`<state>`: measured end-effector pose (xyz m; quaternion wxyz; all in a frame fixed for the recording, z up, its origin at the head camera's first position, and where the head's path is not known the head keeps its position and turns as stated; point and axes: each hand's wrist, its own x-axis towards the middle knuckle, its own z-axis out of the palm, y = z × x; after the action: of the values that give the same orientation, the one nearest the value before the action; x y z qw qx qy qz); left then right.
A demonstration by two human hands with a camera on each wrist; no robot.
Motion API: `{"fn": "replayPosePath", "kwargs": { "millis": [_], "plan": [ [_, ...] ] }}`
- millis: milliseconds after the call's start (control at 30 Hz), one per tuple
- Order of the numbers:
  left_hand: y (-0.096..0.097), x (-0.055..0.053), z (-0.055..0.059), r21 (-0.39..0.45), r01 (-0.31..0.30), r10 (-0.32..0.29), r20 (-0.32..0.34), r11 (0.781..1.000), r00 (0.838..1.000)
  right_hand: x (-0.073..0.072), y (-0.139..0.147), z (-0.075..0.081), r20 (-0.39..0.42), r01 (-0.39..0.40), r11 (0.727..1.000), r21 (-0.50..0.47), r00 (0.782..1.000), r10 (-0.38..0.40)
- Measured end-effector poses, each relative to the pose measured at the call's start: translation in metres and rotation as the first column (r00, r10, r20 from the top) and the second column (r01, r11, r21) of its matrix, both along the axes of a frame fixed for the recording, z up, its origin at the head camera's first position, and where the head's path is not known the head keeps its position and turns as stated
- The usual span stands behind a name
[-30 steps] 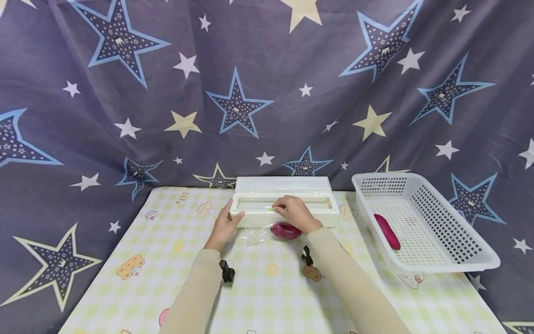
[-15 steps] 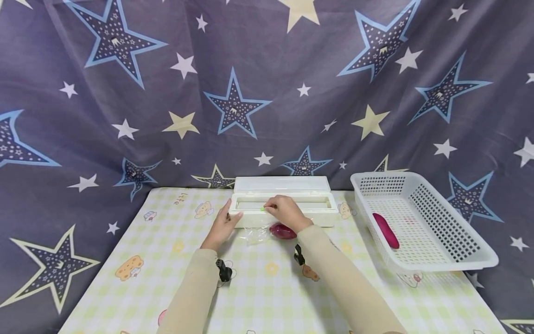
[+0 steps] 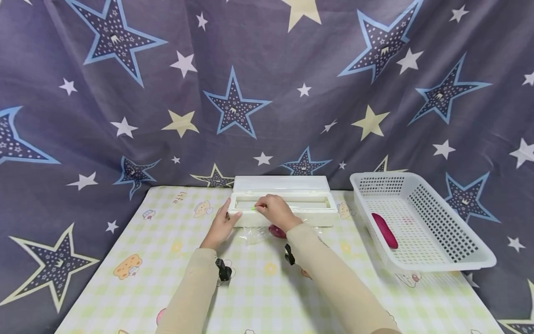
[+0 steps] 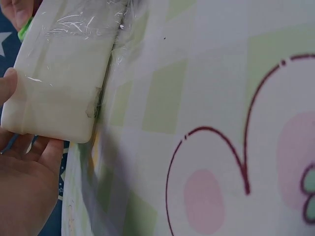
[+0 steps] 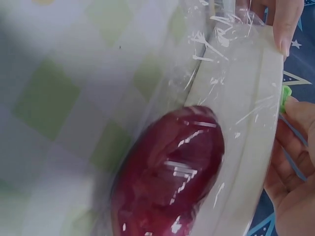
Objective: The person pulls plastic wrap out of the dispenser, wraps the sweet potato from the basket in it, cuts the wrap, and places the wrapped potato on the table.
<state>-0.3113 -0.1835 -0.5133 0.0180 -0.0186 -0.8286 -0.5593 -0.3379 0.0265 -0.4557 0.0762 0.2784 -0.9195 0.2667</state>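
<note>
Right hand point(image 3: 277, 212), pinching one tab point(image 3: 253, 208), has shifted left.
Left hand point(image 3: 220, 227) grips one box point(image 3: 314, 218); two red pieces point(image 3: 384, 230), one basket point(image 3: 442, 267).

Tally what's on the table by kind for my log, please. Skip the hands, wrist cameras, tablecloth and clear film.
Long white box: 1
White perforated basket: 1
Purplish-red items: 2 (one in front of the box, one in the basket)
Small green piece, pinched by the right hand: 1
Total: 5
</note>
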Motion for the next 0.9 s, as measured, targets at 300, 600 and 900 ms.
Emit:
{"fn": "replayPosePath", "kwargs": {
  "millis": [300, 600, 900],
  "plan": [
    [0.001, 0.000, 0.001, -0.008, 0.002, -0.002, 0.003, 1.000, 1.000, -0.001, -0.009, -0.004, 0.007, 0.037, 0.999, 0.001, 0.999, -0.037],
    [0.000, -0.001, 0.000, -0.004, 0.007, -0.007, -0.015, 1.000, 1.000, 0.002, -0.015, -0.005, 0.002, 0.058, 0.998, -0.020, 0.998, -0.058],
    [0.000, 0.000, 0.000, 0.002, 0.015, -0.015, -0.028, 1.000, 0.999, 0.003, -0.032, -0.002, 0.003, 0.073, 0.997, 0.035, 0.997, -0.073]
  ]
}}
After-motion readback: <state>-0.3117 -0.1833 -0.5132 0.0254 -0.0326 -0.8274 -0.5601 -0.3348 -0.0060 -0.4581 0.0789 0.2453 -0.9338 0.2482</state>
